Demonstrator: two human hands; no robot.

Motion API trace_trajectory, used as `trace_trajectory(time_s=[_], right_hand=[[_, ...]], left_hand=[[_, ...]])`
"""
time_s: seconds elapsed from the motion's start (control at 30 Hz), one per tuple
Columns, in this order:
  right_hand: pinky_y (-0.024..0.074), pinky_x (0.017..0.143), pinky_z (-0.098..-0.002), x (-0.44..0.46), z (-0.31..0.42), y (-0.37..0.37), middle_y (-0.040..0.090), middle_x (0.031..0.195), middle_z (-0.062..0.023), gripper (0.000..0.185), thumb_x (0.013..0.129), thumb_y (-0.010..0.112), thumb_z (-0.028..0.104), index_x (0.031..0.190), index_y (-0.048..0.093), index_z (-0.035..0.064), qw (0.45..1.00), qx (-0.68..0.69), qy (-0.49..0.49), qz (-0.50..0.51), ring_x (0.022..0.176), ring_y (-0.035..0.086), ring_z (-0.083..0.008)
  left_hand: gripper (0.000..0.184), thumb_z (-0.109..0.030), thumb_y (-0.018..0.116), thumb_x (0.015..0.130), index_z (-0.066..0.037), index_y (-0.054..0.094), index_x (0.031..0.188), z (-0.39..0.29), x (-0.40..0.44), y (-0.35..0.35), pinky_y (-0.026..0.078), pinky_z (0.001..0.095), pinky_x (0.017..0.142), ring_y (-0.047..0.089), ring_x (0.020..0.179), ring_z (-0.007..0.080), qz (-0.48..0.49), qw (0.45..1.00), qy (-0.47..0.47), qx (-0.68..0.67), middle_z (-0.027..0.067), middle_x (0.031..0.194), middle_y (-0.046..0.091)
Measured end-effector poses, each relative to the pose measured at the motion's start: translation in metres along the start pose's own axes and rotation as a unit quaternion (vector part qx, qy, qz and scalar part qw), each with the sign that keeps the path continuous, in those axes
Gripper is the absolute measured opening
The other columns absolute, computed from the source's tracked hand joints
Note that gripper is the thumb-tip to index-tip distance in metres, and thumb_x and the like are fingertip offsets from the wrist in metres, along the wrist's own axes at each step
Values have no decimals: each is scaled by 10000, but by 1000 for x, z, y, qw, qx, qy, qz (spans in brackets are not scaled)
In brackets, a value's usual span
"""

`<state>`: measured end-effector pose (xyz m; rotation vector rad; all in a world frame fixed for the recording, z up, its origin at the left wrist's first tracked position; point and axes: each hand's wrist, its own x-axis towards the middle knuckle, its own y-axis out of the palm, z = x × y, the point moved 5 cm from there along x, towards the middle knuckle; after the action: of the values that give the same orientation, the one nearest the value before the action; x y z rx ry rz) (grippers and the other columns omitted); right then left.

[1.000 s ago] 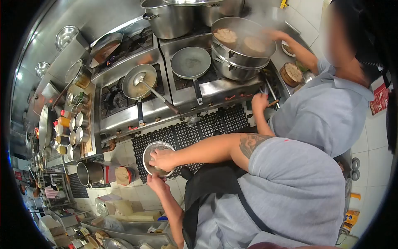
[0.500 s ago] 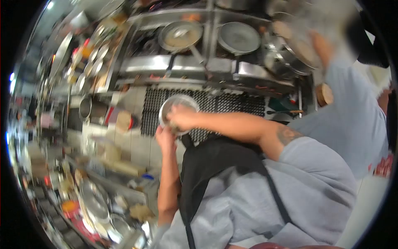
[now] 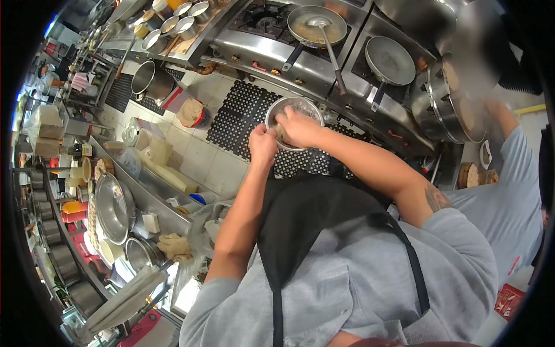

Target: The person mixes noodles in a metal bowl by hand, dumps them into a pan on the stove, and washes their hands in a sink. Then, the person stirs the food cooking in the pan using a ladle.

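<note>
In the head view, a round, smooth metal bowl (image 3: 311,107) is held on the person's side of the steel stove (image 3: 316,76), mouth upward, its circular shape giving no long axis. The left hand's (image 3: 263,144) fingers grip its rim; the right hand (image 3: 298,128) dips inside, and whether its fingers hold anything cannot be told.

Left hand (image 3: 263,142) holds a metal bowl (image 3: 306,106) at its rim; right hand (image 3: 299,128) is inside it — a ladle (image 3: 331,52) lies in a pan (image 3: 340,22).
</note>
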<state>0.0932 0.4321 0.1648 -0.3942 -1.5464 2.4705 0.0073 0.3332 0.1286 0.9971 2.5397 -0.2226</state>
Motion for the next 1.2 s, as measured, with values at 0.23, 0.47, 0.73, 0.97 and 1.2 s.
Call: trace_trajectory(time_s=[0.23,0.47,0.73,0.97,1.2], right_hand=[[509,794,-522,10,-18,5,565,1063,-253,270,822,578,216,1033,561,48,1000,-2,22,-21,918,623,-441],[479,895,-471,35,-42,-18,629,1114,-214,348,785,598,209,1098,605,57,986,114,34,-112,1003,613,-402],[441,977,-431,30,-46,-54,555,1282,-222,482,773,585,91,1253,560,65,988,47,-140,32,1161,559,-363],[448,955,-445,16,-17,-69,559,1127,-192,455,744,628,63,1194,586,120,995,-29,-91,3,1091,554,-414],[416,1024,-414,29,-31,-110,539,1277,-198,479,801,632,98,1270,541,70,993,94,-71,-3,1201,510,-349]], left_hand=[[99,-65,531,778,26,571,780,-7,-13,13,392,294,382,496,427,137,-19,999,0,36,63,602,555],[196,-81,534,789,35,633,913,-9,8,10,411,288,398,502,433,130,-9,999,-1,37,73,653,596],[212,-82,543,798,39,640,943,-39,12,4,419,280,419,504,445,125,-4,1000,11,20,73,685,618],[204,-103,544,793,25,633,924,-55,1,18,417,292,412,511,435,126,-8,999,15,38,69,663,612],[179,-93,540,792,26,624,897,-57,5,14,405,285,405,506,433,120,-7,999,32,11,63,640,595]])
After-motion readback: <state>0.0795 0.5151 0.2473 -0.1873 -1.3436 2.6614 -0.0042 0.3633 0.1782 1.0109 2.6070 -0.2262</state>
